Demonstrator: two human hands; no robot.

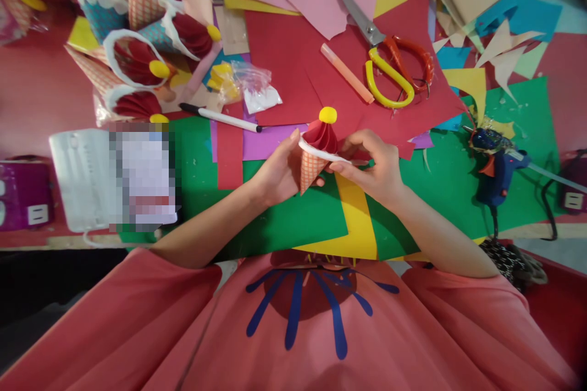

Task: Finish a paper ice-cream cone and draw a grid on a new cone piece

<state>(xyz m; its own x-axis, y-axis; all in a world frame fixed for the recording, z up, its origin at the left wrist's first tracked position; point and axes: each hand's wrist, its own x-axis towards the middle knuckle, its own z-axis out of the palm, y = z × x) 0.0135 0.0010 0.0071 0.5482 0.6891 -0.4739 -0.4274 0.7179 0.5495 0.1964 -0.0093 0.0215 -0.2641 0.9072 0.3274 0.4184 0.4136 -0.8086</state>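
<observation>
Above the green card sheet (284, 226), one paper ice-cream cone, checked orange cone, red pleated fan, white rim strip, yellow pom-pom (317, 149), sits pinched between both hands, its long axis upright and tip pointing down toward the person. Left hand (279, 171) clasps the cone's left side; right hand (373, 165) pinches the white strip at its right. Beyond the cone: one pair of scissors (389, 55), one black-capped pen (220, 116); right of it, one blue glue gun (498, 168).

The paper cone (317, 156) sits between both hands. Behind it lie the scissors (389, 52); the marker (220, 116) lies to its left, the glue gun (493, 165) to its right.
</observation>
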